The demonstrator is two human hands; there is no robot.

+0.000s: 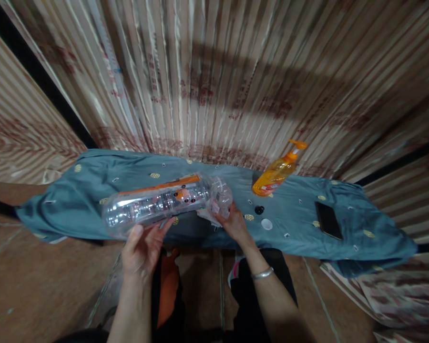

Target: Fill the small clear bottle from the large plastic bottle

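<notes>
A long, see-through plastic container (157, 200) with an orange printed label lies slanted above the cloth-covered surface. My left hand (143, 247) holds its lower left part from below, thumb against the side and fingers beneath. At its right end is a rounded clear plastic piece (223, 194); I cannot tell whether it is joined to the container. My right hand (234, 223) grips this piece, with whitish crumpled material (210, 215) just under it. A small black cap-like piece (259, 209) and a white disc (266, 224) lie right of that hand.
A pump bottle of orange liquid (274, 176) stands towards the back right. Near the right end lies a dark phone (329, 220). The blue-green patterned cloth (128, 166) drapes over a narrow surface, backed by a striped, pleated sheet (214, 85).
</notes>
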